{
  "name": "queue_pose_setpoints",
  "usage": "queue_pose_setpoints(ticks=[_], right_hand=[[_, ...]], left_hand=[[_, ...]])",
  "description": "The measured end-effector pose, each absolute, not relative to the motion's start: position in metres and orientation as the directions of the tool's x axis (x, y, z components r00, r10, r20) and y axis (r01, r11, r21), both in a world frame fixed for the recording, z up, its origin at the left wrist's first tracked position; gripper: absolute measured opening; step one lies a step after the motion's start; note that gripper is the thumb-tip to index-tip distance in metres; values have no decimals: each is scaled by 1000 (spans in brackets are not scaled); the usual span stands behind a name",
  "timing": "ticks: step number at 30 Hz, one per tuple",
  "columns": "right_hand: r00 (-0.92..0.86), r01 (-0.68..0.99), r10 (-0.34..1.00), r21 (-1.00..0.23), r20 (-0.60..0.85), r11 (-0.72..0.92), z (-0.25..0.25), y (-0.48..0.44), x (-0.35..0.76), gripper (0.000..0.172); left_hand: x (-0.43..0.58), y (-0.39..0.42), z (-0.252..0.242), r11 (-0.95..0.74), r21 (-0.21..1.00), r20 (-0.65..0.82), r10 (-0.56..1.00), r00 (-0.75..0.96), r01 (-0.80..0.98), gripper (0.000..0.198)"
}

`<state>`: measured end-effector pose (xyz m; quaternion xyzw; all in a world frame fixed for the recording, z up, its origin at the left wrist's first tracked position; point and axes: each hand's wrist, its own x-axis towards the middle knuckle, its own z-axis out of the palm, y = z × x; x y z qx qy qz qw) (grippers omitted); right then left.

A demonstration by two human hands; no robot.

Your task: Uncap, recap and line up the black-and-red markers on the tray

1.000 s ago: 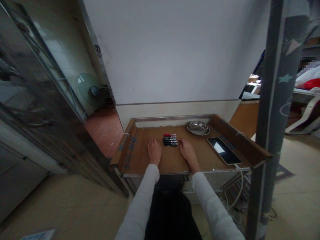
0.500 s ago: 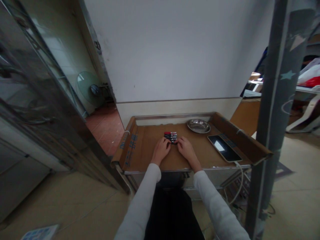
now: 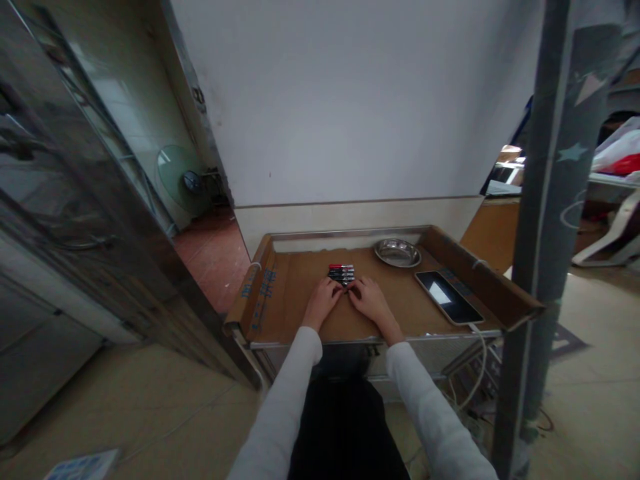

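Several markers [image 3: 341, 271], one red at the back and the others dark with light bands, lie side by side in a short stack of rows on the brown cardboard [image 3: 295, 293]. My left hand [image 3: 323, 300] rests at their near left corner, fingers curled and pinched together. At the near right, my right hand [image 3: 370, 299] is bent the same way, its fingertips close to those of the left. Whatever the fingertips hold between them is too small and covered to make out.
A round metal dish [image 3: 397, 253] stands at the back right of the cardboard-lined table. Nearer, a phone [image 3: 449, 297] lies with a white cable [image 3: 483, 360] hanging off the front edge. Raised cardboard sides [image 3: 480, 273] border the surface. A grey post [image 3: 543, 267] rises at the right.
My right hand has shifted slightly left and nearer to me, and the fingertips of both hands have come closer together below the markers. The marker row looks unmoved.
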<state>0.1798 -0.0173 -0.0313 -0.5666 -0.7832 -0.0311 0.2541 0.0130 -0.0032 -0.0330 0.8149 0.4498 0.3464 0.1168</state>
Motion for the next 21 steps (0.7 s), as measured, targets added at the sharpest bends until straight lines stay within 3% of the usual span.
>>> queue_pose_setpoints(ticks=[6,12,21], right_hand=[[-214,901,852,-240,477,361,-38,-15,184,13],[-183,813,789,-362,586,457,-36,-14,185,18],[-200,733,785,-442,587,517,-31,-18,183,17]], left_hand=[[13,-4,-33,-547,544,439,832,339,636,9],[13,-6,-26,-575,586,487,813,319,571,12],[15,-8,-24,-609,598,522,789,324,520,14]])
